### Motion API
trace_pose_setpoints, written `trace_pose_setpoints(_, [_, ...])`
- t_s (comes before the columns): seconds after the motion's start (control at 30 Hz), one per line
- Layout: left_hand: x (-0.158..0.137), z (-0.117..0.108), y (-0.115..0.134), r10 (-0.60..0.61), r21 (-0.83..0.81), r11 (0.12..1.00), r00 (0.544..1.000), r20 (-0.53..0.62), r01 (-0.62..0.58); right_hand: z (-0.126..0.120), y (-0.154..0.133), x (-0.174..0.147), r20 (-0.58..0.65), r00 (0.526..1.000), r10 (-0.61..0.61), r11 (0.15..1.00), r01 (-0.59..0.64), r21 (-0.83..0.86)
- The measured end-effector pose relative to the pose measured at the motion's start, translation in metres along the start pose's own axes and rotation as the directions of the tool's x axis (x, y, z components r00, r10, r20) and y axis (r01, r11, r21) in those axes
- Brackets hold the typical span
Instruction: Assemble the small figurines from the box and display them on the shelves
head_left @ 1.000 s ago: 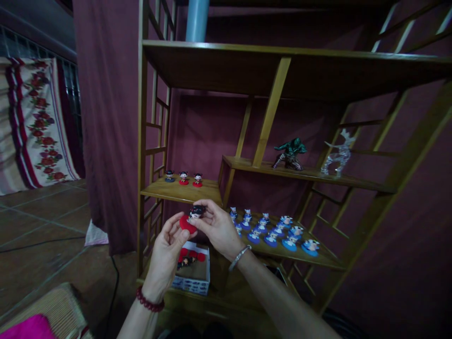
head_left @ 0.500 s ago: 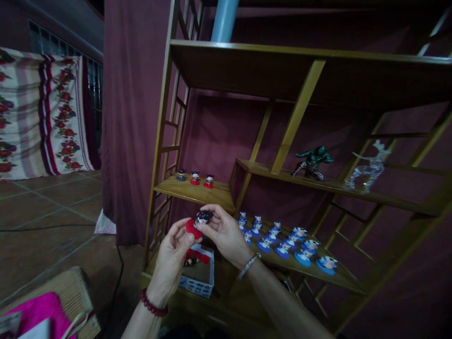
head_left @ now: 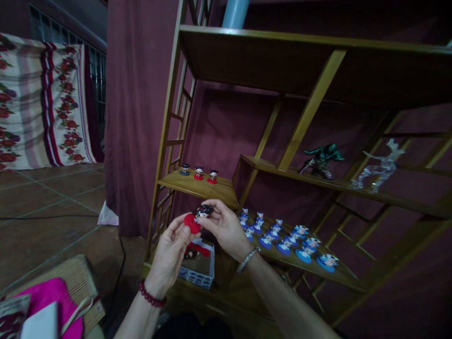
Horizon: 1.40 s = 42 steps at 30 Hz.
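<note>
Both hands hold one small doll figurine (head_left: 204, 212) with black hair and a round red base (head_left: 191, 223). My left hand (head_left: 173, 247) pinches the red base between thumb and fingers. Around the doll's head and body, my right hand (head_left: 226, 228) keeps its fingers closed. The figurine is tilted, its base toward the left. Below the hands stands an open box (head_left: 197, 278) with more red-based figurines (head_left: 197, 249) inside, partly hidden by my left hand. Three similar dolls (head_left: 198, 173) stand on the small upper-left shelf (head_left: 190, 187), two on red bases and one on a dark base.
Several blue and purple figurines (head_left: 283, 242) stand in rows on the lower right shelf. A green statuette (head_left: 322, 160) and a clear deer figure (head_left: 380, 168) occupy the shelf above. A wooden post (head_left: 312, 110) divides the rack. At lower left lies pink cloth (head_left: 49, 301) on a woven seat.
The view has shifted slightly. The red base has turned to face me more, still held between both hands. The shelved figurines stay in place.
</note>
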<state>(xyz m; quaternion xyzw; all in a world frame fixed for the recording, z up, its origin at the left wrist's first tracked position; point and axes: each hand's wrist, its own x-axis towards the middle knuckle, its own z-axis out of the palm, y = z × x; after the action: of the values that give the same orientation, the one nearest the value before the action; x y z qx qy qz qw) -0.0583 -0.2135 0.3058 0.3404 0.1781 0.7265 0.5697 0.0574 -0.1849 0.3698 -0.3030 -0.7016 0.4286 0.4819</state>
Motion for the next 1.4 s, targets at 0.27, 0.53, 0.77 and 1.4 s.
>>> trace_pose_setpoints(0.27, [-0.002, 0.002, -0.001, -0.003, 0.024, 1.000, 1.000, 0.020, 0.002, 0.000, 0.001, 0.000, -0.001, 1.000, -0.027, 0.999, 0.027, -0.023])
trace_pose_setpoints(0.53, [0.001, 0.005, -0.006, -0.027, 0.017, 0.999, 1.000, 0.005, 0.027, -0.007, 0.001, -0.001, 0.043, 0.998, -0.048, 0.994, 0.052, -0.094])
trace_pose_setpoints(0.77, [0.000, 0.006, -0.008, -0.052, 0.022, 0.998, 0.999, 0.015, 0.052, -0.015, -0.002, -0.001, 0.140, 0.986, -0.087, 0.966, 0.118, -0.229])
trace_pose_setpoints(1.4, [-0.011, 0.001, -0.024, -0.083, -0.015, 0.996, 0.997, -0.008, 0.083, -0.022, -0.001, -0.008, 0.249, 0.962, -0.116, 0.843, 0.228, -0.487])
